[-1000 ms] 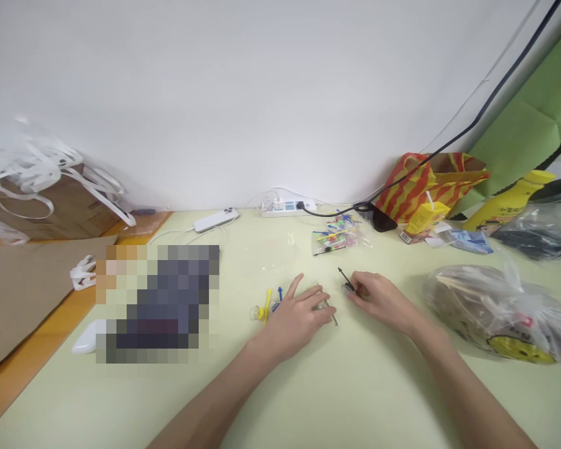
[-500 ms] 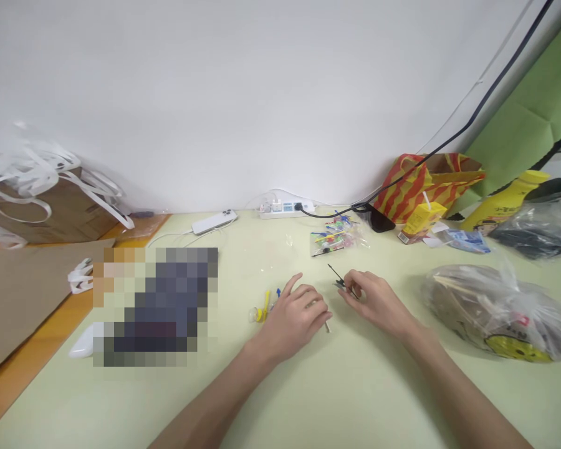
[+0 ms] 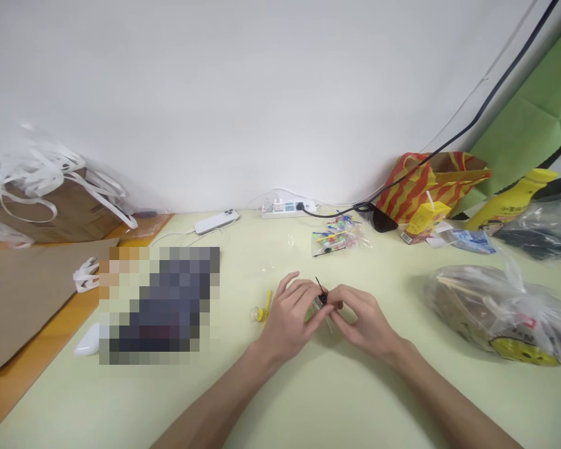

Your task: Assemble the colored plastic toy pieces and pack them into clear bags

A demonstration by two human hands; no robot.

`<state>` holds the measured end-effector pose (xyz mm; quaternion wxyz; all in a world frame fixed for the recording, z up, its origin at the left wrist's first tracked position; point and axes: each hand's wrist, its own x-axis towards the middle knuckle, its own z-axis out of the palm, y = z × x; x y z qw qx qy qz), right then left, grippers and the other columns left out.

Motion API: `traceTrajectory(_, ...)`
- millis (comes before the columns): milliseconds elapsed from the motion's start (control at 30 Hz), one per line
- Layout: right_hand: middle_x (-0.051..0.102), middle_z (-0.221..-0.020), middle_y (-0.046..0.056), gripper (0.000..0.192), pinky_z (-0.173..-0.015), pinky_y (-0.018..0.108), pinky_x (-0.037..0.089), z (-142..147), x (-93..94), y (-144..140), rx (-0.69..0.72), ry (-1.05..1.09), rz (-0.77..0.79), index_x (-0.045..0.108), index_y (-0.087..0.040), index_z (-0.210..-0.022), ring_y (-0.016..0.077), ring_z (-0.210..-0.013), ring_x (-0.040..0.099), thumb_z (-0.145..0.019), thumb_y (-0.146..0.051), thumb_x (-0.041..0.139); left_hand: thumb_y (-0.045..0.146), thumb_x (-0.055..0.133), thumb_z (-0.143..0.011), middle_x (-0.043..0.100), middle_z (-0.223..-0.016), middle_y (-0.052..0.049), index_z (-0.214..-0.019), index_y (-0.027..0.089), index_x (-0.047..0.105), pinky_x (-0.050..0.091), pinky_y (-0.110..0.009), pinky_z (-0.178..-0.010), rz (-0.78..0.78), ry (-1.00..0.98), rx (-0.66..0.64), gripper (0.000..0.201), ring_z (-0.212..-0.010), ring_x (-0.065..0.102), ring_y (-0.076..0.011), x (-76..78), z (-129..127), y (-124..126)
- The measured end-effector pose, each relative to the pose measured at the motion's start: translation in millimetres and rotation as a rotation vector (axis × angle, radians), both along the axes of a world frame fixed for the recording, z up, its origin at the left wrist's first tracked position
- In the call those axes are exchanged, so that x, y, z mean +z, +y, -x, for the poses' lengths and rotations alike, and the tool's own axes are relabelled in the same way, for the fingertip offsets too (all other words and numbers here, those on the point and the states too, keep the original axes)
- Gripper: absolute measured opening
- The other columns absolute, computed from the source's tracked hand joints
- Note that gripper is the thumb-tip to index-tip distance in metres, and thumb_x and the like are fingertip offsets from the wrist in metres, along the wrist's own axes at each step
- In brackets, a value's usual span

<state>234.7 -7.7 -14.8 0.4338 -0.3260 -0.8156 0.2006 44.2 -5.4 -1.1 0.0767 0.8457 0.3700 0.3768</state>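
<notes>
My left hand (image 3: 292,318) and my right hand (image 3: 367,318) meet above the table, fingertips together. Between them is a small black plastic piece (image 3: 323,299) with a thin pointed stick rising from it. Both hands are closed, thumb and fingers pinching at this piece; the fingers cover much of it. A thin pale rod (image 3: 329,323) shows just under the fingertips, and a bit of green is visible by the left thumb. To the left of my left hand lies a small yellow plastic part (image 3: 263,310) with a clear round end.
A clear bag of colourful plastic pieces (image 3: 331,240) lies farther back. Behind it are a power strip (image 3: 287,208) and a white phone (image 3: 216,221). At right sit a tied plastic bag (image 3: 500,315), a yellow drink carton (image 3: 425,221) and a yellow bottle (image 3: 509,202). A blurred-out dark object (image 3: 168,299) lies left.
My right hand has moved left with the black piece to meet my left hand. The left fingers have closed in at it. The blue bit beside my left hand no longer shows.
</notes>
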Motion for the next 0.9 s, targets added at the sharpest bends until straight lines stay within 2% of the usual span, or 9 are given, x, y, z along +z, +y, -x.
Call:
traceTrajectory(200, 0.062, -0.081, 0.001, 0.009, -0.065, 0.027, 0.043, -2, 0.5, 2, -0.147, -0.055, -0.025, 0.055, -0.022, -0.1, 0.015, -0.069, 0.054, -0.096, -0.014, 0.052, 0.028, 0.058, -0.097, 0.074, -0.093, -0.001, -0.094, 0.021, 0.062, 0.04, -0.046, -0.113, 0.005, 0.032, 0.061, 0.009, -0.093, 0.069, -0.0176, -0.9, 1, 2)
traceTrajectory(367, 0.061, -0.076, 0.002, 0.013, -0.065, 0.029, 0.038, 2, -1.5, 3, -0.142, -0.16, -0.147, 0.058, -0.019, -0.099, 0.0161, -0.067, 0.052, -0.097, -0.012, 0.048, 0.025, 0.057, -0.096, 0.072, -0.084, 0.001, -0.089, 0.021, 0.061, 0.04, -0.046, -0.112, 0.006, 0.031, 0.069, 0.009, -0.085, 0.068, -0.0162, 0.3, 0, 2)
traceTrajectory(567, 0.06, -0.07, 0.002, 0.017, -0.064, 0.031, 0.034, -1, 3.9, 6, -0.178, -0.248, -0.224, 0.06, -0.019, -0.087, 0.0157, -0.063, 0.05, -0.097, -0.016, 0.046, 0.022, 0.058, -0.092, 0.071, -0.079, 0.002, -0.085, 0.022, 0.058, 0.041, -0.046, -0.111, -0.037, 0.023, 0.063, 0.008, -0.08, 0.068, -0.0155, 0.5, 0, 4)
traceTrajectory(633, 0.061, -0.069, 0.001, 0.02, -0.064, 0.03, 0.036, -18, 7.1, 12, -0.295, -0.179, -0.199, 0.059, -0.02, -0.082, 0.0152, -0.061, 0.051, -0.098, -0.019, 0.047, 0.019, 0.057, -0.089, 0.069, -0.075, 0.003, -0.081, 0.022, 0.057, 0.041, -0.047, -0.11, -0.08, 0.017, 0.05, 0.008, -0.077, 0.067, -0.0152, -0.5, 0, 3)
traceTrajectory(667, 0.06, -0.068, 0.001, 0.021, -0.064, 0.029, 0.037, -30, 8.5, 16, -0.402, -0.112, -0.164, 0.059, -0.02, -0.08, 0.0149, -0.06, 0.052, -0.097, -0.022, 0.048, 0.017, 0.056, -0.087, 0.067, -0.073, 0.003, -0.08, 0.022, 0.056, 0.041, -0.046, -0.11, -0.102, 0.017, 0.042, 0.009, -0.075, 0.067, -0.0148, -1.3, 0, 3)
traceTrajectory(733, 0.055, -0.061, -0.001, 0.023, -0.058, 0.028, 0.036, -59, 10.5, 24, -0.722, -0.006, -0.119, 0.056, -0.021, -0.074, 0.0151, -0.056, 0.049, -0.094, -0.029, 0.052, 0.015, 0.056, -0.086, 0.065, -0.07, 0.004, -0.079, 0.022, 0.056, 0.042, -0.046, -0.109, -0.135, 0.021, 0.028, 0.01, -0.072, 0.066, -0.0136, -3.0, 0, 2)
traceTrajectory(800, 0.052, -0.057, -0.002, 0.025, -0.058, 0.028, 0.037, -86, 11.4, 32, -0.902, 0.005, -0.08, 0.052, -0.022, -0.068, 0.0153, -0.054, 0.047, -0.09, -0.032, 0.054, 0.017, 0.058, -0.089, 0.066, -0.073, 0.004, -0.083, 0.022, 0.058, 0.042, -0.045, -0.11, -0.145, 0.04, 0.01, 0.008, -0.073, 0.066, -0.0133, -4.6, 0, 1)
traceTrajectory(833, 0.051, -0.056, -0.002, 0.026, -0.057, 0.028, 0.036, -95, 11.6, 34, -0.901, -0.018, -0.049, 0.05, -0.023, -0.066, 0.0152, -0.053, 0.047, -0.089, -0.032, 0.054, 0.019, 0.06, -0.091, 0.068, -0.077, 0.003, -0.087, 0.022, 0.06, 0.042, -0.045, -0.11, -0.145, 0.056, -0.002, 0.005, -0.077, 0.067, -0.0139, -5.3, -1, 1)
traceTrajectory(900, 0.052, -0.055, -0.002, 0.025, -0.058, 0.028, 0.036, -100, 11.6, 36, -0.799, -0.129, -0.004, 0.048, -0.023, -0.064, 0.0159, -0.053, 0.048, -0.086, -0.031, 0.054, 0.024, 0.063, -0.093, 0.071, -0.087, 0.001, -0.097, 0.023, 0.063, 0.042, -0.046, -0.111, -0.138, 0.1, -0.02, 0.003, -0.086, 0.067, -0.0161, -6.3, -3, 1)
